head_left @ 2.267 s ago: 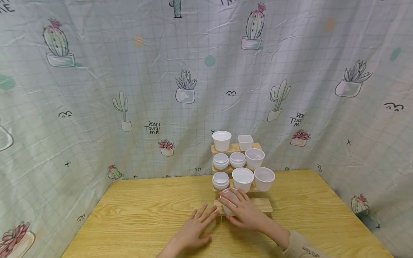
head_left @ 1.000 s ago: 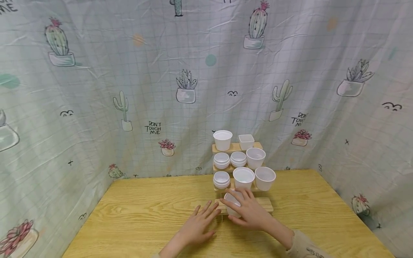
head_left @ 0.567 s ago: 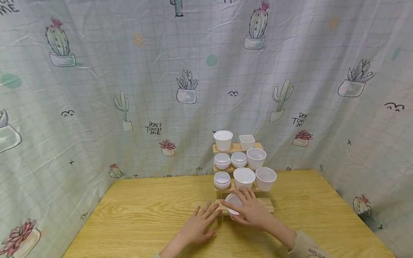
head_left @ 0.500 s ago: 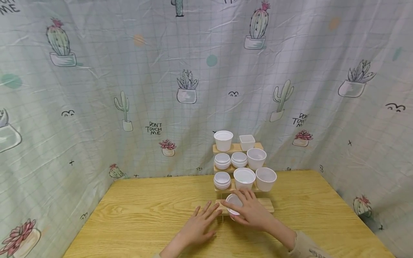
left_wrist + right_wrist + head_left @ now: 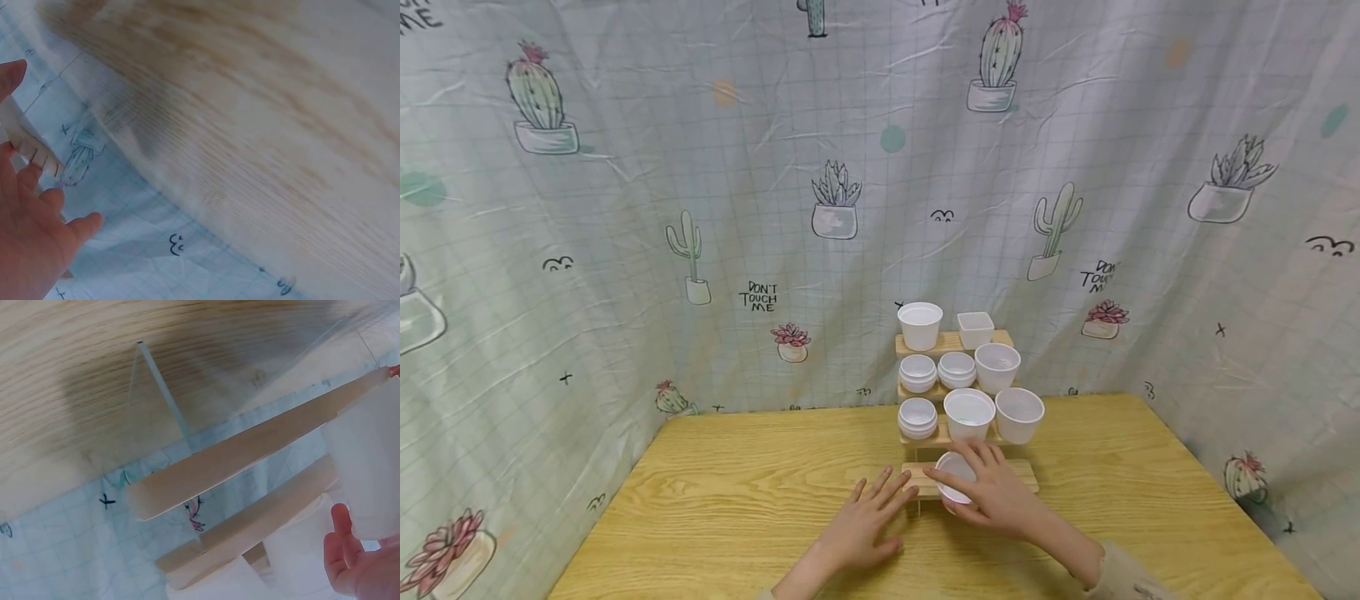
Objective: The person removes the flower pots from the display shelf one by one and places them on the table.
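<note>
My right hand (image 5: 1000, 497) grips a round white plastic cup (image 5: 957, 465) on the lowest step of a tiered wooden rack (image 5: 1021, 475). Its fingers reach over the cup's far side and the thumb is at the near side. In the right wrist view, fingertips (image 5: 340, 515) show close against the white cup (image 5: 369, 459), which stands upright on the wooden slat (image 5: 250, 453). My left hand (image 5: 861, 525) lies with spread fingers at the rack's left end, its fingertips at the lowest step's edge. The left wrist view shows those spread fingers (image 5: 81, 228) too.
Higher steps carry several white containers: low ribbed jars (image 5: 917, 419), round cups (image 5: 1018, 417) and a square cup (image 5: 975, 331). Clear side supports (image 5: 165, 394) hold the slats. Behind the wooden table (image 5: 737, 483) hangs a cactus-print curtain (image 5: 760, 183).
My right hand has slid the cup a little to the right along the lowest step, away from the left end. The left hand has stayed nearly in place.
</note>
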Demonstrator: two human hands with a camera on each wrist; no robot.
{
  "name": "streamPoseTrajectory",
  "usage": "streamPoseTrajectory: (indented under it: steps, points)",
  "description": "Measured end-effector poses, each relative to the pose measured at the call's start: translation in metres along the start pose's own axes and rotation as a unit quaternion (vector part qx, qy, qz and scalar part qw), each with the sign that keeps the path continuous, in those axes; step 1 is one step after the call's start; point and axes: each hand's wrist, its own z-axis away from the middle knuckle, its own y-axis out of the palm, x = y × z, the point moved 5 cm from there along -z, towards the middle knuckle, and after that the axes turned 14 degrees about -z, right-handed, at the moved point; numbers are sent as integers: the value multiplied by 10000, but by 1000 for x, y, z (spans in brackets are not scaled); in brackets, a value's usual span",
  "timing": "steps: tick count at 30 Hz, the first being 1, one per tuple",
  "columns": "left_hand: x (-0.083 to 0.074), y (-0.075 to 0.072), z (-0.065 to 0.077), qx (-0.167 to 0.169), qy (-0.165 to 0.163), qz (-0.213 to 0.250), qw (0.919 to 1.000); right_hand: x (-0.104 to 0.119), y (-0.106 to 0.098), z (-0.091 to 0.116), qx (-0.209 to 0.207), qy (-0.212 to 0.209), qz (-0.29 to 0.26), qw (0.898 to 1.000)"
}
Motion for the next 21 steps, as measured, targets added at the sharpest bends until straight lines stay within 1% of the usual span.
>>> streamPoseTrajectory:
  steps: [8, 16, 21]
  points:
    - [0, 2, 0, 48, 3, 64, 10000, 0, -8, 9, -101, 78, 147, 9998]
    - [0, 0, -1, 147, -39, 194, 9997, -5, -14, 18, -69, 528, -30, 9986]
    - [0, 0, -1, 165, -46, 232, 9996, -6, -18, 23, -201, 531, -110, 9983]
